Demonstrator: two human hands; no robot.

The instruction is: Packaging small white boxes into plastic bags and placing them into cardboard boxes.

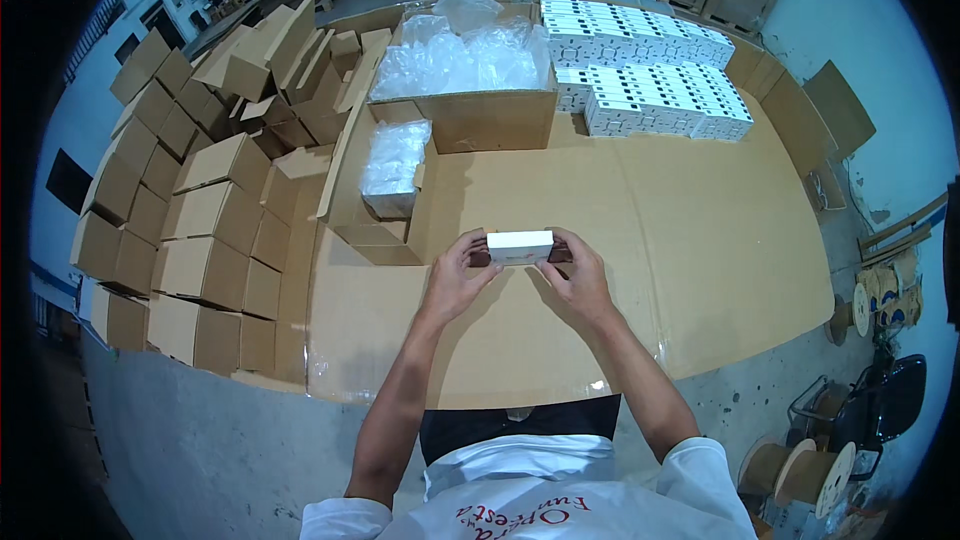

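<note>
Hands closed on a small white box

We hold a small white box (519, 246) between both hands above the cardboard-covered counter (640, 270). Our left hand (460, 275) wraps the box's left end, fingers curled shut around it, thumb on the near side. Our right hand (575, 275) closes on the right end in the same way. The box lies level, long side across, and a dark part shows at each end beneath the white top; whether that is an inner tray or a sleeve we cannot tell.

Just beyond the left grip and a little to its left sits a low open carton (375, 225) with a bundle of clear plastic bags (393, 165) lying in it. Farther out, straight ahead of both grips, stands a large open carton (470, 110) heaped with more clear bags. To the far right of that, well beyond the right grip, rows of white boxes (650, 65) lie packed close together on the counter. Well off to the left of the left grip, stacks of folded brown cartons (200, 210) fill the edge of the counter. Down to the right of the right grip, on the floor, lie wooden spools (800, 470).
</note>
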